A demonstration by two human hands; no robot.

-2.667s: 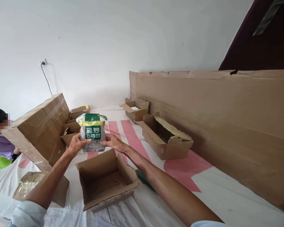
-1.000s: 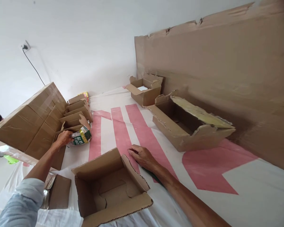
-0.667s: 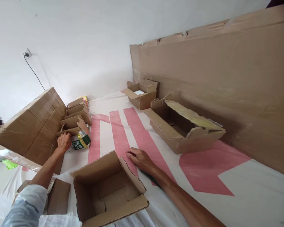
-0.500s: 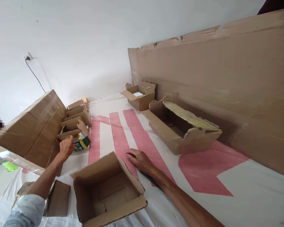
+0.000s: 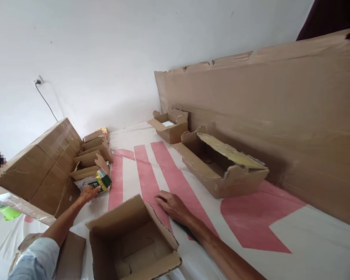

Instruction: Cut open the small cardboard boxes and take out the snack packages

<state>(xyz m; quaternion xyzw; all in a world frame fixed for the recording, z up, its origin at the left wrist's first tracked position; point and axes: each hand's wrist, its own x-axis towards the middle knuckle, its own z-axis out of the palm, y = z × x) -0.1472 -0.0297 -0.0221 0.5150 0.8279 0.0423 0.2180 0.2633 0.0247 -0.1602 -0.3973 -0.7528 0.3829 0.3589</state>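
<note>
My left hand (image 5: 90,193) reaches to the left side and touches the near side of a green and yellow printed packet (image 5: 104,180). Its fingers stretch along the packet, without a visible grip. The packet lies in front of a row of small open cardboard boxes (image 5: 89,160). My right hand (image 5: 169,202) rests on the red and white sheet with its fingers loosely curled; nothing shows in them. Between my forearms stands an open cardboard box (image 5: 137,249), and only bare cardboard shows inside. Something dark green (image 5: 185,230) lies partly hidden under my right forearm.
A long open box (image 5: 221,171) and a smaller one (image 5: 170,126) with something white inside stand by a tall cardboard panel (image 5: 259,101). Large taped cartons (image 5: 43,163) line the left. Another brown box (image 5: 71,254) sits beneath my left forearm. A person's head shows at far left.
My left hand has moved down and slightly right from the packet's upper left to its near side, showing more of the packet. My right hand stays on the sheet. The view has tilted slightly.
</note>
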